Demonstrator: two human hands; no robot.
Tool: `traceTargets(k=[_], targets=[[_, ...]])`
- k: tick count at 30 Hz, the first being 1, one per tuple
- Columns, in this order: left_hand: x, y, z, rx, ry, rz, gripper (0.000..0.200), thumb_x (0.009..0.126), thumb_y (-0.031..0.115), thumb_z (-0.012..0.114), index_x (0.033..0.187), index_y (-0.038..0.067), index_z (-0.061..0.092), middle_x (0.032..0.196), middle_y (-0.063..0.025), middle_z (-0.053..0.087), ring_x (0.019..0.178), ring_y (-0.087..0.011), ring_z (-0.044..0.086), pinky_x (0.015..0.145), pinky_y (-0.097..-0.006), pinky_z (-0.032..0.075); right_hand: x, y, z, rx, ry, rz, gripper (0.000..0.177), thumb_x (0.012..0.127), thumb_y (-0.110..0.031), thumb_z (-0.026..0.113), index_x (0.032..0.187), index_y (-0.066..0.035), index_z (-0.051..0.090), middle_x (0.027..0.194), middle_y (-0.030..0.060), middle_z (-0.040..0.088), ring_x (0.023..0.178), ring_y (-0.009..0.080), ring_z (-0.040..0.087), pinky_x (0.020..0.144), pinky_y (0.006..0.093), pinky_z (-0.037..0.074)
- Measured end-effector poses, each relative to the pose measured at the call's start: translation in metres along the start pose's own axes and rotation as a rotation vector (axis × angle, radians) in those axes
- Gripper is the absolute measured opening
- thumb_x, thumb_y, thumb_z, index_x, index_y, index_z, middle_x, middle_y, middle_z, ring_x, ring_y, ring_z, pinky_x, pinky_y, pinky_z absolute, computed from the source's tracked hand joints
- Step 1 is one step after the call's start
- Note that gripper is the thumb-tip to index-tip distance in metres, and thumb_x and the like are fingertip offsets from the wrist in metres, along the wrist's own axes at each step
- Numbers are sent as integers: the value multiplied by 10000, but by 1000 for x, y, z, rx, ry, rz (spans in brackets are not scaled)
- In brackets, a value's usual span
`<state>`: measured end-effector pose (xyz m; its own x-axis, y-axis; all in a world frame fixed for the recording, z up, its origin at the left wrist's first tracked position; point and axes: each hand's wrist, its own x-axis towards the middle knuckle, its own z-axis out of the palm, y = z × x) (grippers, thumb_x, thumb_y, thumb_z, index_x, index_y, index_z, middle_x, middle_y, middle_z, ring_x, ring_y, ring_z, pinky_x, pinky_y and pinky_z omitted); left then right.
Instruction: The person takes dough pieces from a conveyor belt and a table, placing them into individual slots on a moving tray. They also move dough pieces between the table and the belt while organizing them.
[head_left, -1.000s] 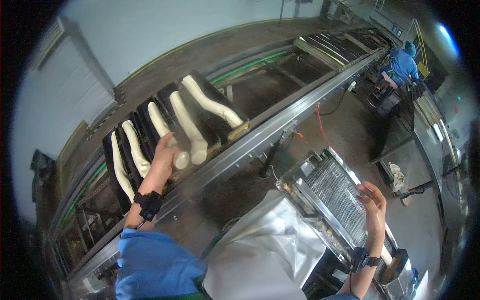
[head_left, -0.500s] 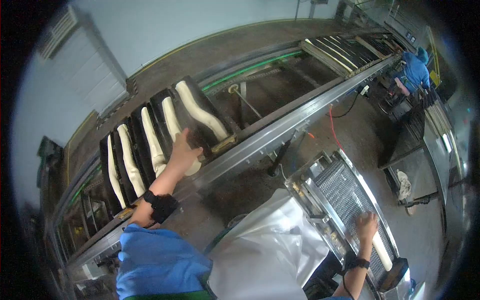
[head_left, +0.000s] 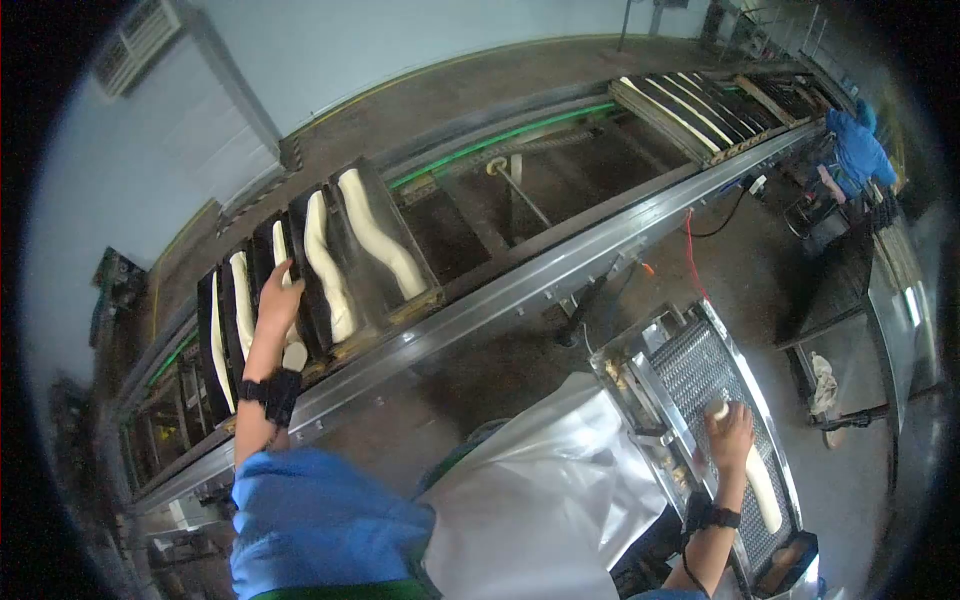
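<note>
My left hand [head_left: 281, 299] rests on a pale dough strip [head_left: 279, 240] in a black tray, its fingers bent over the strip. The strip's lower end shows beside my wrist. To its right are two more long strips, one wavy strip [head_left: 322, 265] and one at the tray's right end [head_left: 380, 235]. My right hand [head_left: 731, 432] is wrapped round a pale dough roll [head_left: 763, 490] on the metal mesh belt [head_left: 690, 365]. One end of the roll pokes out above the fingers, and the longer part lies below them.
A steel rail [head_left: 560, 262] runs diagonally beside the trays. Farther along is another tray group with pale strips [head_left: 680, 112]. A person in blue [head_left: 857, 155] is at the far right. Metal racks and a hanging cloth [head_left: 823, 385] stand at the right.
My left hand has moved left, from the second strip from the right to the third. The roll's upper end now shows above my right hand's fingers.
</note>
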<state>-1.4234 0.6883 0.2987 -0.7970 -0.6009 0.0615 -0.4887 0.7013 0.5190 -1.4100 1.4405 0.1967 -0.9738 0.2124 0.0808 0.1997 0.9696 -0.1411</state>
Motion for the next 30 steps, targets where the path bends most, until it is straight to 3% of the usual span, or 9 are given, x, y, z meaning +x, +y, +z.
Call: traceTargets(k=[7, 13, 18, 20, 21, 23, 24, 27, 30], targets=[[-91, -34, -37, -574, -90, -411, 636, 858, 79, 527, 1471, 67, 356, 1385, -161, 492, 1330, -273, 386, 1092, -346, 280, 17, -36, -8, 64, -34, 21, 497, 762, -419, 755, 960, 0, 577, 978, 205, 591, 943, 388, 575, 818, 498, 443], [-18, -148, -7, 303, 164, 72, 616, 709, -88, 454, 1319, -32, 512, 1301, -204, 559, 1191, -321, 546, 1075, -348, 349, 5, 0, -35, 1310, 195, 417, 420, 899, -358, 672, 1129, -20, 579, 885, 39, 600, 825, 189, 590, 761, 384, 483], [15, 27, 42, -223, 146, 360, 535, 720, -143, 487, 1234, -16, 570, 1280, -169, 582, 1241, -318, 517, 1086, -364, 344, -89, 77, -112, 2154, 942, 223, 357, 913, -329, 657, 1171, -99, 569, 1001, 92, 636, 943, 230, 595, 910, 420, 478], [9, 102, 78, -265, 33, 560, 498, 749, -130, 509, 1222, 10, 578, 1289, -165, 571, 1269, -315, 492, 1099, -378, 331, -158, 114, -120, 1894, 1145, 394, 568, 861, -426, 698, 1248, -65, 492, 1145, 149, 600, 1084, 271, 578, 968, 440, 479], [0, 138, 98, -289, -16, 689, 475, 761, -123, 521, 1209, 22, 584, 1301, -166, 558, 1291, -313, 471, 1109, -391, 320, -189, 106, -116, 1106, 1244, 573, 599, 861, -454, 689, 1234, -31, 489, 1178, 174, 594, 1119, 277, 568, 988, 440, 478], [-37, 211, 131, -135, -35, 847, 404, 778, -93, 554, 1156, 39, 608, 1352, -161, 510, 1336, -329, 408, 1126, -431, 296, -277, 137, -94, 1187, 1478, 497, 548, 937, -408, 603, 1249, 18, 457, 1181, 182, 574, 1113, 266, 563, 964, 418, 500], [-40, 231, 153, -157, -57, 1009, 383, 779, -88, 559, 1133, 44, 618, 1372, -158, 488, 1350, -341, 383, 1127, -441, 293, -329, 153, -73, 441, 1343, 763, 490, 965, -375, 565, 1239, 20, 466, 1162, 178, 566, 1100, 261, 561, 965, 417, 497], [-58, 282, 211, -189, -184, 1285, 353, 784, -77, 558, 1103, 54, 634, 1394, -164, 461, 1372, -362, 341, 1119, -460, 305, -495, 179, 12, 934, 1452, 989, 509, 979, -357, 540, 1214, 90, 471, 1140, 163, 548, 1046, 281, 569, 930, 395, 519], [-60, 322, 245, -114, -469, 1383, 338, 776, -89, 543, 1091, -4, 630, 1409, -187, 443, 1362, -381, 346, 1109, -456, 327, -457, 29, -51, -194, 650, 1605, 448, 994, -328, 512, 1173, 83, 495, 1063, 134, 575, 983, 251, 589, 891, 371, 533]])
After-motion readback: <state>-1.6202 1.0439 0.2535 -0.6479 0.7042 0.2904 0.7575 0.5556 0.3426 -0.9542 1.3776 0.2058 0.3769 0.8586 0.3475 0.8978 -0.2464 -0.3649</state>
